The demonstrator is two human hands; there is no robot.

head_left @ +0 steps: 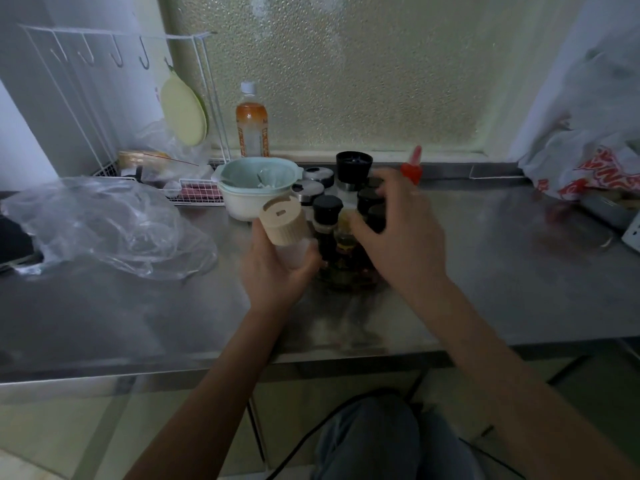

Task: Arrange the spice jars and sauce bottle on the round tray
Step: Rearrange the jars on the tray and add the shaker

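My left hand (277, 268) grips a clear jar with a beige ribbed lid (284, 220), tilted, just left of the cluster of jars. My right hand (401, 230) reaches over that cluster, fingers curled around dark-lidded jars (369, 199); which one it grips is hidden. A black-capped sauce bottle (327, 216) stands between my hands. A taller black-lidded grinder (354, 169) and silver-lidded jars (313, 183) stand behind. The round tray (346, 284) shows only as a dark rim under the jars. A red squeeze bottle (412, 169) stands to the right behind my fingers.
A teal-and-white bowl (254, 188) sits left of the jars. An orange drink bottle (252, 129) stands by the frosted window. A white wire rack (194, 192) and crumpled clear plastic bag (104, 226) lie left. A printed plastic bag (588, 168) fills the right corner.
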